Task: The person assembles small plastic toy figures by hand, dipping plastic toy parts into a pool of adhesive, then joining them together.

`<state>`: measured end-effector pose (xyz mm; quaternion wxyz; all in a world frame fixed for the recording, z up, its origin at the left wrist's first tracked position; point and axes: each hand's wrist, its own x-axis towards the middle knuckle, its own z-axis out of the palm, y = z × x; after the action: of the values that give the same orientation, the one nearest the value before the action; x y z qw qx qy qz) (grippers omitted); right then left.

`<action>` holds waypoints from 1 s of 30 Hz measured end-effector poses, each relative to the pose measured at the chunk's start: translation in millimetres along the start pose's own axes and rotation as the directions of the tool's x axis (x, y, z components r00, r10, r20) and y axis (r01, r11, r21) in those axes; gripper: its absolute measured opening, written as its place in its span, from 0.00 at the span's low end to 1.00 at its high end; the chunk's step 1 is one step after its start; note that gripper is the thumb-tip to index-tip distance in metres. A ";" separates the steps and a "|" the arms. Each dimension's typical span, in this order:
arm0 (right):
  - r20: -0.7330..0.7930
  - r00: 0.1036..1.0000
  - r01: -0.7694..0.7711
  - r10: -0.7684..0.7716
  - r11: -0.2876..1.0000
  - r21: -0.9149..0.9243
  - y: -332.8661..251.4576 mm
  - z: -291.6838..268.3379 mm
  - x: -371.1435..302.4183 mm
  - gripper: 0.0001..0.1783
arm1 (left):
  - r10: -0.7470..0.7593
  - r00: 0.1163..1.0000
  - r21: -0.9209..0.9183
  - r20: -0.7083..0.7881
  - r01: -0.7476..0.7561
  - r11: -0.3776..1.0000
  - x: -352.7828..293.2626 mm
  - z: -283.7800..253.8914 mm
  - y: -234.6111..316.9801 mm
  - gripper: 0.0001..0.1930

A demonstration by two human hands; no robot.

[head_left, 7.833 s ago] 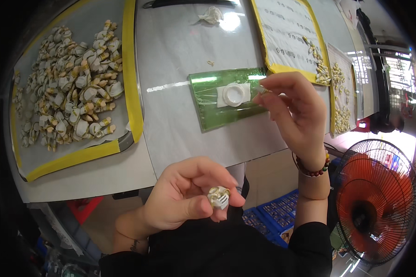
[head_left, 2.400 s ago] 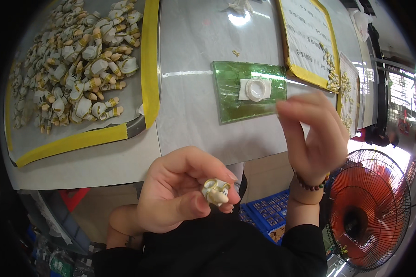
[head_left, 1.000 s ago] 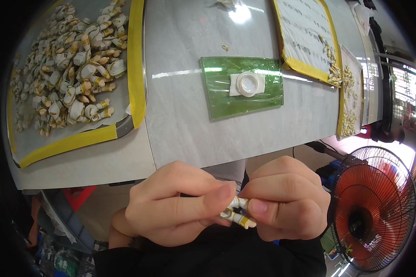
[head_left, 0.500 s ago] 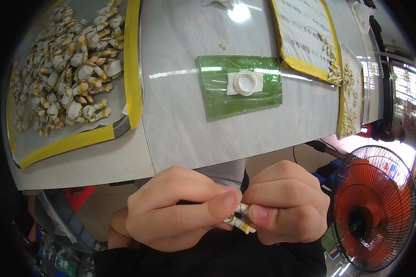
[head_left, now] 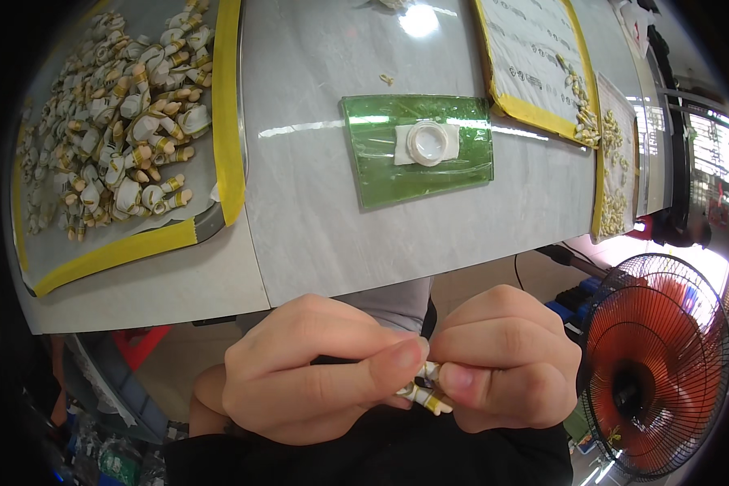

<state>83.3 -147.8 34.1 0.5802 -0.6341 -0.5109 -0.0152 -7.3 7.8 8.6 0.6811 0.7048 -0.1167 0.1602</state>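
Note:
Between both hands, over my lap, is a small white figurine part (head_left: 426, 398) with gold bands and skin-coloured ends, like a tiny arm or leg. My left hand (head_left: 320, 368) is closed, its thumb pressing the part's left side against the fingers. Thumb and forefinger of my right hand (head_left: 504, 360) pinch a small white piece at the part's upper right. Much of what I hold is hidden behind the fingers. On the table beyond, a round white dish (head_left: 428, 144) sits on a white pad on a green mat (head_left: 368, 182).
At left, a yellow-taped tray (head_left: 232, 121) bears many similar white and gold parts (head_left: 130, 121). Two trays with small pieces stand at right, one a yellow-edged tray (head_left: 535, 121). An orange fan (head_left: 656, 364) stands at lower right. The near table edge (head_left: 364, 285) lies beyond my hands.
Both hands stay together, shifted very slightly right with the part. The part's banded end has tilted or moved a little downward and right. The grips look the same.

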 end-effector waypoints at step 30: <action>-0.180 0.982 -0.041 0.055 0.996 0.085 6.8 9.5 -26.9 0.12 | 0.005 0.987 -0.500 -0.163 -0.086 0.862 -0.8 27.4 -16.1 0.12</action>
<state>69.5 -156.3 9.6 0.6501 -0.6181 -0.4403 -0.0385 -0.1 -18.9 -7.1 0.8448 0.4843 -0.1176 0.1946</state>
